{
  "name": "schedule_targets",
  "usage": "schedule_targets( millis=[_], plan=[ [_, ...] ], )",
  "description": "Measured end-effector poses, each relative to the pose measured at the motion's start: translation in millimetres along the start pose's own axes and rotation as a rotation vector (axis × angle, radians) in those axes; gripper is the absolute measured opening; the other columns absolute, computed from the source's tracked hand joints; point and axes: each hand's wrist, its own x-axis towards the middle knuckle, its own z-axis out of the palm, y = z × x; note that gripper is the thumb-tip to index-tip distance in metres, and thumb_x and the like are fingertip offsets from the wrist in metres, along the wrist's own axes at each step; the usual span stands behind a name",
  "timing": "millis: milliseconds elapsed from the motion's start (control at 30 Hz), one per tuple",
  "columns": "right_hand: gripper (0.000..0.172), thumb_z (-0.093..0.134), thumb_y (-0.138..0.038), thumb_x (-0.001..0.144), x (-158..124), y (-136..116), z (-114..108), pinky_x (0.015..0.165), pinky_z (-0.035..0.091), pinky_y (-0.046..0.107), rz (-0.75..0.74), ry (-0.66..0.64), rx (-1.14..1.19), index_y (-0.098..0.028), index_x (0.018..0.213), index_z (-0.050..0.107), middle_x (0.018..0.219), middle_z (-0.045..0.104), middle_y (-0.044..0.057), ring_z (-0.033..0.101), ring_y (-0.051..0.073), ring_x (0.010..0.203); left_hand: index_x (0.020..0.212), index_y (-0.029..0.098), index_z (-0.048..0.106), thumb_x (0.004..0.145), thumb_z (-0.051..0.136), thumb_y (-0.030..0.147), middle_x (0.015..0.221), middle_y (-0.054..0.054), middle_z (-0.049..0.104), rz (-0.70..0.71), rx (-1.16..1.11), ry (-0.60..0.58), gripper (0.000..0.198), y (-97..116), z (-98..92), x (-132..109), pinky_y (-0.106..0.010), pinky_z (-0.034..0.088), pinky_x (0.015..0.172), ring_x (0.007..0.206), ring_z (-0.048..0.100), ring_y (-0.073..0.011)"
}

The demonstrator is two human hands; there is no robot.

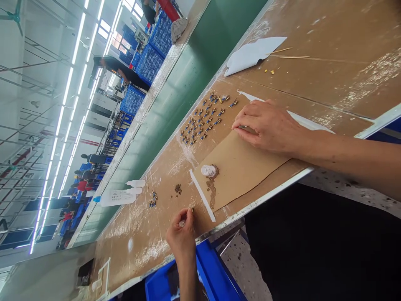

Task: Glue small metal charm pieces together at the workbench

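Observation:
My left hand (182,230) is closed in a pinch at the table's near side, with a tiny dark gold piece (192,209) at its fingertips. Over the far end of a brown cardboard sheet (241,167), my right hand (266,125) has its thumb and fingers pressed together; whatever is between them is hidden. On the sheet stands a small round pot (209,171) with whitish contents, beside a wet smear. Several tiny blue and gold figures (206,113) lie in rows beyond the sheet. A small heap of dark bits (178,189) and a few more figures (153,200) lie left of it.
White bottles (120,196) lie toward the table's far edge. A white paper piece (255,54) and thin wooden sticks (293,57) are at the upper right. Blue bins (203,271) sit below the near edge. A person (122,71) stands beyond the green divider.

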Motion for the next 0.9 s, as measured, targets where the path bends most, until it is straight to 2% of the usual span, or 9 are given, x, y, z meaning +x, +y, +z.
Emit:
schedule_targets(
  millis=[200,500,600,700,767,833,900],
  plan=[
    [0.024,0.040,-0.023,0.088,0,2,1,0.068,0.032,0.034,-0.015,0.010,-0.020,-0.018,0.081,0.063,0.089,0.064,0.007,0.055,0.022,0.086,0.068,0.021,0.068,0.068,0.055,0.052,0.068,-0.002,0.067,0.033,0.096,-0.060,0.033,6,-2.4,5,-0.029,0.041,0.065,0.070,0.061,-0.0207],
    [0.024,0.041,-0.022,0.089,-1,2,2,0.069,0.031,0.033,-0.024,0.020,-0.009,-0.018,0.079,0.062,0.087,0.063,0.006,0.055,0.021,0.088,0.073,0.020,0.069,0.072,0.052,0.051,0.074,-0.006,0.069,0.160,0.114,-0.016,0.035,-1,0.7,3,-0.034,0.044,0.071,0.073,0.062,-0.0233],
    [0.020,0.043,-0.021,0.088,0,3,1,0.068,0.032,0.031,-0.067,0.120,0.018,-0.018,0.081,0.061,0.085,0.063,0.004,0.056,0.019,0.084,0.073,0.019,0.069,0.071,0.056,0.052,0.075,-0.006,0.069,0.148,0.010,0.032,0.036,-1,0.2,-5,-0.033,0.046,0.071,0.074,0.063,-0.0229],
    [0.015,0.046,-0.018,0.087,2,-2,-6,0.068,0.034,0.031,-0.112,0.312,0.102,-0.018,0.086,0.061,0.087,0.064,0.004,0.057,0.016,0.083,0.074,0.018,0.069,0.069,0.062,0.050,0.077,-0.005,0.070,0.086,-0.182,0.155,0.033,0,1.2,-25,-0.032,0.049,0.074,0.078,0.064,-0.0220],
    [0.013,0.049,-0.017,0.087,-2,-15,-15,0.072,0.037,0.031,-0.155,0.397,0.199,-0.017,0.089,0.061,0.090,0.063,0.005,0.057,0.016,0.085,0.075,0.018,0.069,0.066,0.067,0.047,0.079,-0.004,0.070,0.035,-0.321,0.237,0.031,0,3.5,-43,-0.032,0.050,0.076,0.080,0.065,-0.0222],
    [0.013,0.051,-0.017,0.086,-12,-37,-23,0.078,0.041,0.029,-0.194,0.338,0.376,-0.016,0.093,0.062,0.091,0.062,0.006,0.056,0.014,0.087,0.076,0.019,0.070,0.063,0.072,0.044,0.078,-0.003,0.070,0.016,-0.417,0.322,0.028,1,7.1,-62,-0.033,0.051,0.079,0.082,0.065,-0.0223],
    [0.016,0.048,-0.016,0.088,-30,-66,-28,0.078,0.043,0.024,-0.140,0.076,0.676,-0.016,0.093,0.063,0.088,0.062,0.005,0.056,0.011,0.083,0.077,0.021,0.070,0.064,0.072,0.041,0.081,-0.001,0.071,0.084,-0.477,0.368,0.024,3,11.0,-79,-0.032,0.050,0.085,0.086,0.066,-0.0213]
  ],
)
